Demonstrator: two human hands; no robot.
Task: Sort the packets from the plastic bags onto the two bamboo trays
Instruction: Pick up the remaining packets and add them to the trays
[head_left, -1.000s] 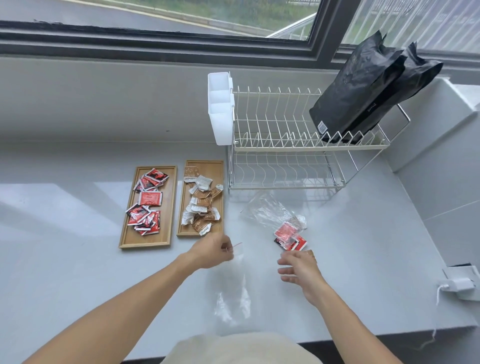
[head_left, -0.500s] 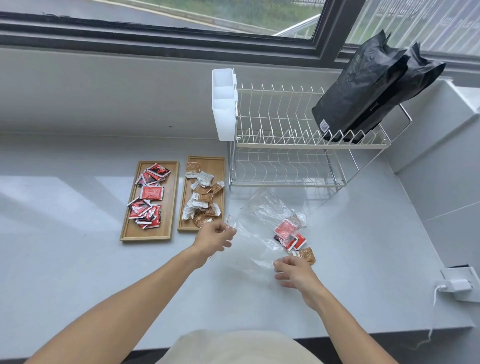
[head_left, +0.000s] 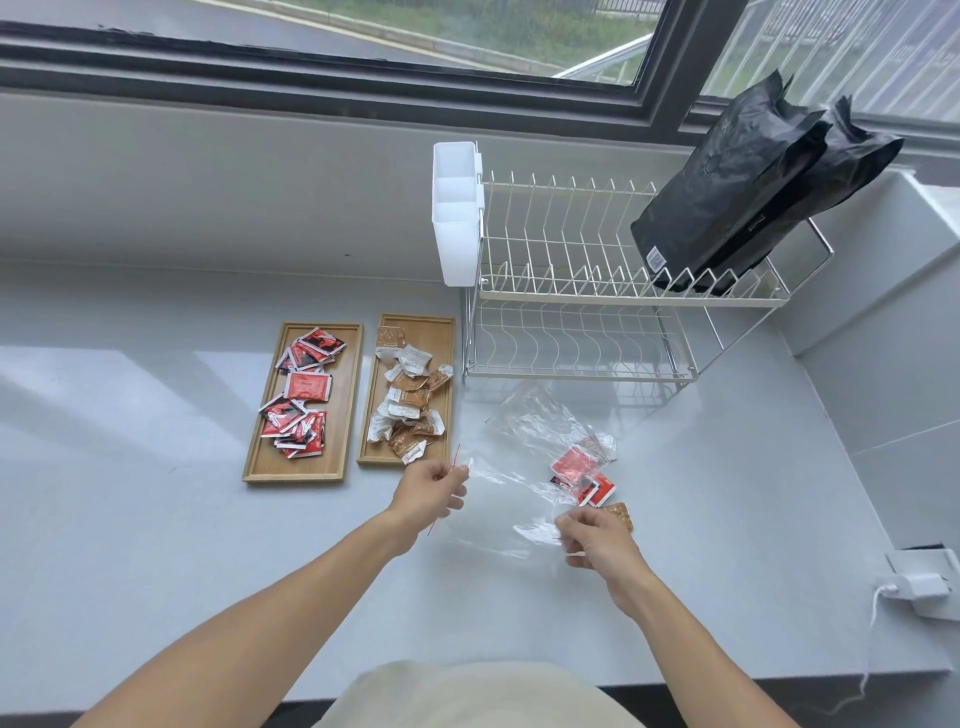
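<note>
- Left hand (head_left: 428, 491) and right hand (head_left: 597, 535) pinch the clear plastic bag (head_left: 511, 499).
- Tugging could scatter the loose packets (head_left: 582, 475) at two o'clock.

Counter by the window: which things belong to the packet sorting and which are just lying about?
In the job: left bamboo tray, right bamboo tray, clear plastic bag, loose packets, both hands.

Lying about: dish rack, black bags, white caddy, charger.

The person is wearing a pale cream garment (head_left: 478, 696), showing at the bottom edge. Both forearms are showing bare, with no sleeves, and the left hand (head_left: 428, 491) and right hand (head_left: 597, 538) are wearing nothing.
</note>
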